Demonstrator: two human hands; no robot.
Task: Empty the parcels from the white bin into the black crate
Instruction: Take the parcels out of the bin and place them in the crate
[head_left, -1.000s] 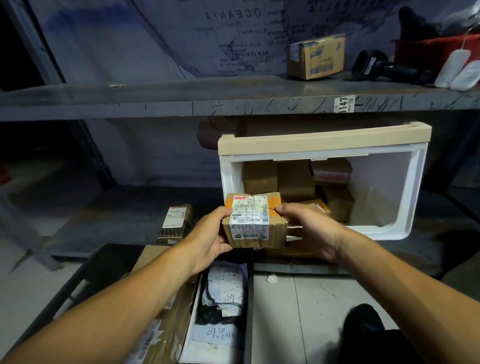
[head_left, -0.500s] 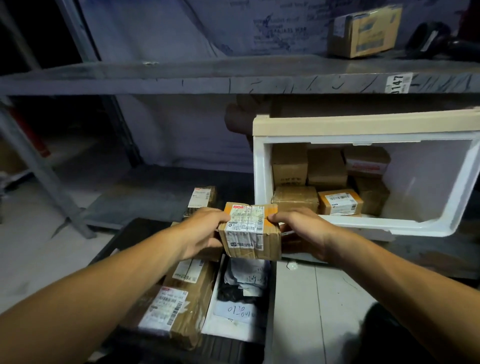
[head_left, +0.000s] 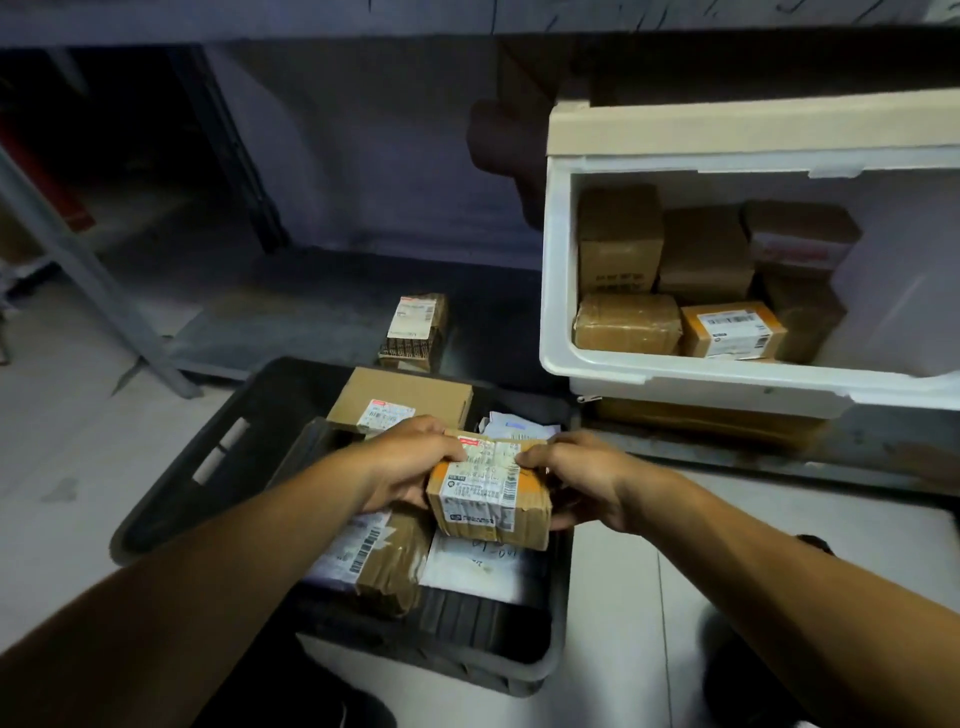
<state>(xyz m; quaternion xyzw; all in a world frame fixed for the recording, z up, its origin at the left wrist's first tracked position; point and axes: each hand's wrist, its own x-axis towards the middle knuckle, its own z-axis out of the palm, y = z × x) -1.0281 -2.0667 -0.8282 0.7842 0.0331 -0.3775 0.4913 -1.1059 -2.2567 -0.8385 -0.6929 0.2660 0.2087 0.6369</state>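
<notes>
Hands (head_left: 410, 462) hold parcel (head_left: 491, 491) over black crate (head_left: 171, 499).

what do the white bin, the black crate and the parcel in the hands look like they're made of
White bin: likely moulded plastic, smooth with a slight sheen and rounded rim. Black crate: likely rigid plastic, matt, with a cut handle slot. Parcel: brown cardboard wrapped in glossy tape, with a white paper label; left hand and right hand grip it.

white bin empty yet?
No. The white bin lies tipped on its side with at least six cardboard parcels visible inside.
</notes>
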